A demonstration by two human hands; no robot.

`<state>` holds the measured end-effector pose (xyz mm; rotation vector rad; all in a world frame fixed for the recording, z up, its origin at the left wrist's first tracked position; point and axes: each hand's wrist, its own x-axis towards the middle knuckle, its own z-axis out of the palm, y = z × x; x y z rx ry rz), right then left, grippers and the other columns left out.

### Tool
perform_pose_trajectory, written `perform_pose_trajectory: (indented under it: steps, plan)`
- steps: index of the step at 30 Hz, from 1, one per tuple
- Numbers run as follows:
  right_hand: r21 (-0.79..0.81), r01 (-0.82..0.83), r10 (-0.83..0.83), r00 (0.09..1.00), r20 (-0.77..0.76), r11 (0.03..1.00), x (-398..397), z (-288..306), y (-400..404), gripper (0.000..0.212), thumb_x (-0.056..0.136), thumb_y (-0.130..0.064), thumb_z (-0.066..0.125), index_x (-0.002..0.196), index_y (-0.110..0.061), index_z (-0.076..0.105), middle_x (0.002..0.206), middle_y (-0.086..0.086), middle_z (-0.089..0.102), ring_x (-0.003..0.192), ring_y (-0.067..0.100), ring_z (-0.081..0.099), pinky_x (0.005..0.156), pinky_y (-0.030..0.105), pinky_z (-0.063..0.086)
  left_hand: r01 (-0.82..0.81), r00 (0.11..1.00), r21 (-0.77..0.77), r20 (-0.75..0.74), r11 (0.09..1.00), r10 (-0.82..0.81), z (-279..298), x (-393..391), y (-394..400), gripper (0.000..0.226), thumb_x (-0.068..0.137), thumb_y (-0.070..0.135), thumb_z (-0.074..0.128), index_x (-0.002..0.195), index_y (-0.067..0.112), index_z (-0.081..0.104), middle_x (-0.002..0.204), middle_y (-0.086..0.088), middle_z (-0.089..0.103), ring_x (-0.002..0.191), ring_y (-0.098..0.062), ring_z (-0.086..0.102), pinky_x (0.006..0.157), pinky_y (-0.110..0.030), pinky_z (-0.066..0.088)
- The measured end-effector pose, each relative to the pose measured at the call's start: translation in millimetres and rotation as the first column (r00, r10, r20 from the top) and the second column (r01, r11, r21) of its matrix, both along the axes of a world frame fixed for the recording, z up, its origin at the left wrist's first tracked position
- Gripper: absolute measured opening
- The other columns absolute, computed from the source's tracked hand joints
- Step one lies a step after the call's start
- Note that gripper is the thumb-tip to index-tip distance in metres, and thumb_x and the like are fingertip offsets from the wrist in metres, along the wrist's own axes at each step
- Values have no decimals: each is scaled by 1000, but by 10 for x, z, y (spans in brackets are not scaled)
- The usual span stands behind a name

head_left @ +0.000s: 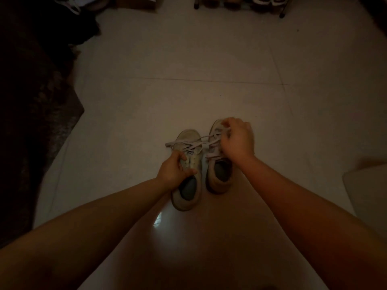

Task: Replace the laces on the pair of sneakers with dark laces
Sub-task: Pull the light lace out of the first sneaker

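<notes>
Two pale sneakers stand side by side on the tiled floor, toes pointing away from me. My left hand (174, 169) grips the tongue and upper of the left sneaker (186, 197). The right sneaker (218, 178) sits a little farther away, and my right hand (237, 140) is closed over its laced part, pinching a light lace (206, 140). Loose ends of the light laces trail left across the left sneaker's toe (171, 143). No dark laces are visible. The room is dim.
A dark patterned rug (35, 114) lies along the left. Dark cloth with a pale strap (73, 6) is heaped at the far left. A shoe rack's legs (281, 14) stand at the far edge. A pale object (366, 185) sits at the right.
</notes>
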<state>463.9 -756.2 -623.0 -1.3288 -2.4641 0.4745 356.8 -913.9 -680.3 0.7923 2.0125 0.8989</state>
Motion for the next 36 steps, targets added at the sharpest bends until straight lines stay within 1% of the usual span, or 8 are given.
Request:
perform_pose_trajectory:
  steps: [5, 14, 18, 22, 28, 30, 33, 36]
  plan:
    - [-147, -391, 415, 887, 202, 908, -132, -199, -331, 23, 85, -14, 54, 101, -15, 70, 105, 7, 66, 98, 27, 58, 86, 36, 44, -3, 1000, -16, 2, 1000, 3, -11, -10, 17, 46, 72, 28, 79, 99, 15, 44, 67, 3, 45, 59, -10, 43, 53, -23, 34]
    - [-89, -380, 371, 779, 505, 921, -163, -255, -405, 24, 89, -10, 48, 109, -7, 59, 115, 13, 58, 116, 29, 46, 98, 34, 29, -9, 1000, -32, -13, 999, 9, 4, 2, 15, 47, 71, 29, 80, 101, 14, 47, 66, 4, 46, 59, -9, 44, 53, -22, 34]
    - [155, -327, 213, 842, 495, 932, -185, -125, -246, 17, 74, -8, 55, 86, -4, 66, 91, 15, 66, 91, 30, 58, 80, 32, 45, 7, 999, -32, -43, 999, -8, 6, 13, 13, 45, 73, 29, 79, 101, 15, 47, 68, 3, 47, 63, -16, 47, 56, -27, 35]
    - [67, -207, 170, 919, 355, 976, -111, 196, 103, 23, 86, -10, 48, 106, -4, 56, 112, 14, 55, 107, 30, 47, 85, 34, 33, 9, 999, -24, -45, 1000, -11, 29, 19, 1, 44, 74, 28, 78, 102, 15, 47, 67, 3, 46, 66, -19, 48, 53, -26, 35]
    - [-234, -382, 448, 757, 475, 894, 6, 194, 1, 24, 86, -29, 52, 65, -19, 52, 73, 4, 58, 71, 21, 53, 65, 26, 32, -56, 997, -27, -52, 998, 55, 82, 45, -14, 44, 78, 42, 71, 103, 18, 44, 70, 4, 50, 64, -12, 51, 53, -20, 36]
    - [-179, -368, 409, 823, 395, 913, -40, 138, -30, 35, 87, -31, 52, 54, -18, 48, 58, 2, 50, 58, 19, 47, 60, 26, 33, -91, 994, -32, -57, 995, 89, 79, 53, 0, 42, 81, 42, 69, 103, 16, 45, 72, 0, 53, 70, -20, 55, 55, -25, 38]
    - [-172, -386, 420, 866, 270, 906, -167, 26, -121, 23, 88, -30, 53, 81, -12, 66, 80, 9, 64, 75, 24, 57, 68, 31, 42, -98, 994, -62, -51, 993, 95, 67, 62, 32, 48, 83, 33, 68, 115, 8, 43, 92, -13, 60, 87, -30, 60, 65, -28, 40]
    - [-210, -488, 531, 759, 377, 847, -293, -93, -239, 35, 89, -28, 52, 123, -18, 57, 123, 8, 57, 114, 27, 48, 97, 37, 34, -74, 996, -74, -53, 995, 70, 86, 66, 49, 51, 86, 29, 63, 123, 3, 39, 106, -18, 61, 95, -33, 60, 68, -29, 40]
